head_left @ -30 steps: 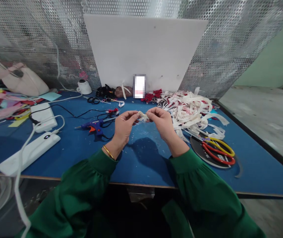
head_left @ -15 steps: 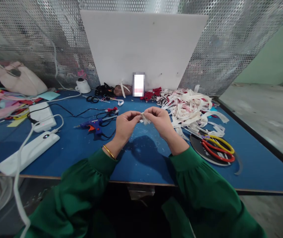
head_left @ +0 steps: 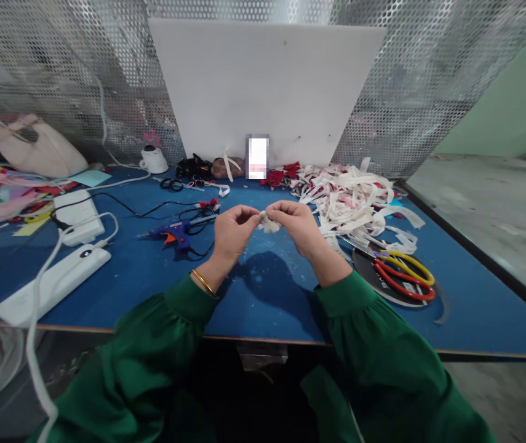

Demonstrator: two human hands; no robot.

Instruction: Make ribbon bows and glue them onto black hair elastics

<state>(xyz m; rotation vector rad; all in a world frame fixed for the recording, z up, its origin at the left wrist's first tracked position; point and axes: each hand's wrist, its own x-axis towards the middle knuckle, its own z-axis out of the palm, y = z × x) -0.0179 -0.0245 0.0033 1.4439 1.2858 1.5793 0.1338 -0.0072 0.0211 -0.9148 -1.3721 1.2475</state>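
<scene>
Between my two hands is a small off-white ribbon piece point(head_left: 269, 225), gathered at its top and fanned out below. My left hand point(head_left: 235, 232) pinches its left side between thumb and forefinger. From the other side my right hand point(head_left: 296, 226) pinches it the same way, the fingertips of both hands close together. The piece is held a little above the blue table point(head_left: 263, 307). A blue hot glue gun point(head_left: 176, 235) with an orange trigger lies left of my left hand. To the right of my right hand spreads a heap of white ribbon strips point(head_left: 350, 197).
Red-and-yellow-handled scissors point(head_left: 405, 277) rest on a black disc point(head_left: 368, 277) at the right. A white power strip point(head_left: 55, 286) and cables lie at the left. A phone point(head_left: 258, 157) leans against the white board point(head_left: 267, 86). Red ribbon bits point(head_left: 283, 175) sit beside it.
The ribbon piece has turned slightly and shows more of its fanned part below my fingertips. Both hands keep their pinch and have shifted only a little.
</scene>
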